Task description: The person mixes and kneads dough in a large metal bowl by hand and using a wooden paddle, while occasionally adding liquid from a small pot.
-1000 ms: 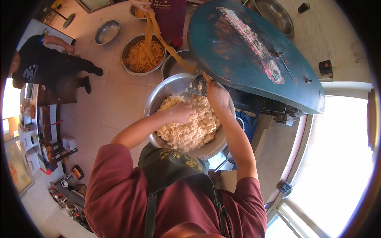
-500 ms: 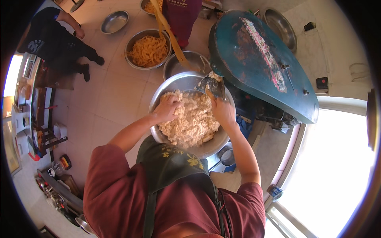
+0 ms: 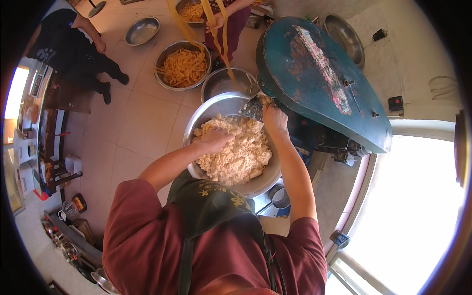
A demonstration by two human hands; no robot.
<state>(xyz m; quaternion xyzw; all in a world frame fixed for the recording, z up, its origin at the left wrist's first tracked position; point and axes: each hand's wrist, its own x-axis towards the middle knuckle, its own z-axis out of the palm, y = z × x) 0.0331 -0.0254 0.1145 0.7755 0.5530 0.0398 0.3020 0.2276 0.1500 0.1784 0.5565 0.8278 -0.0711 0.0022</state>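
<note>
Crumbly dough (image 3: 243, 157) is lying inside the bowl (image 3: 221, 104); the left hand (image 3: 217, 140) is touching it, its grip I cannot tell; the right hand (image 3: 276, 119) is grasping a scraper (image 3: 252, 108) by the bowl's far-right edge, which the green machine (image 3: 309, 81) is crowding; floor (image 3: 142, 128) is stretching widely left of the bowl.

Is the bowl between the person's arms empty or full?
Partly full: crumbly dough fills much of the bowl, bare metal showing around it.

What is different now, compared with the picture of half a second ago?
The left hand moved rightward on the crumbly dough, from its left edge toward the middle. The right hand shifted forward, still gripping the scraper. A co-worker's hand came into view at the yellow strips. The dough stayed in the metal bowl.
</note>
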